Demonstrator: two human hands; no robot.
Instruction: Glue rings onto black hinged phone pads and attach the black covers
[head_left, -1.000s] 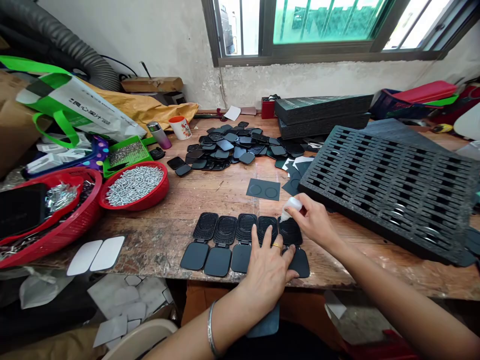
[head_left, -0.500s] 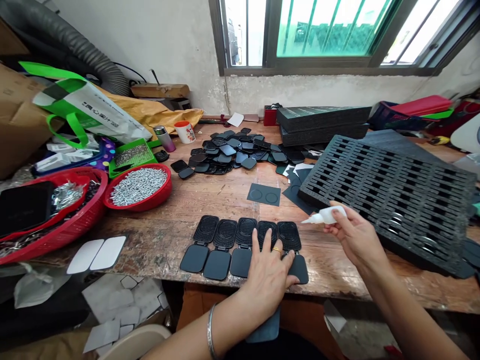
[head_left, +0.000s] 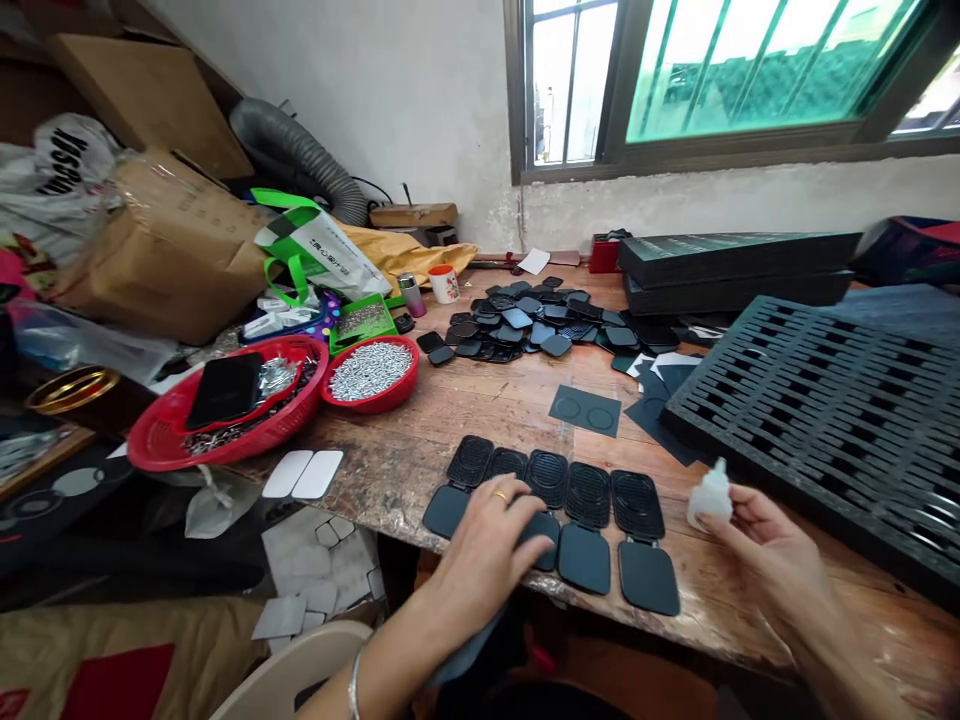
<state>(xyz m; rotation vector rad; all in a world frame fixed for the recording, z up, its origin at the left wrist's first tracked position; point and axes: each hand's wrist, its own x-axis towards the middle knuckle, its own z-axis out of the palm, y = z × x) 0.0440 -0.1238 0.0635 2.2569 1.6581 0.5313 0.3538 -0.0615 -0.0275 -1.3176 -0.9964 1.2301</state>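
Note:
A row of several black hinged cases [head_left: 587,494] lies open along the table's front edge, their ridged halves at the back and smooth square halves in front. My left hand [head_left: 487,540] rests over the left part of this row, fingers spread, partly hiding the second and third cases. Nothing shows in its grip. To the right of the row, my right hand [head_left: 780,565] pinches a small white dropper bottle [head_left: 709,505], its nozzle pointing up. A dark sheet with two circle outlines [head_left: 585,411] lies behind the row.
Loose black square pieces [head_left: 525,320] are heaped at the back. A slotted black foam tray [head_left: 825,400] takes up the right side. On the left stand a red bowl of metal pins [head_left: 373,375] and a larger red basket [head_left: 304,412]. Two white pads [head_left: 319,474] lie near the front edge.
My left hand has slid leftward along the row of cases. The dropper bottle has gone from pointing left to upright, lower beside the row. The view has turned left.

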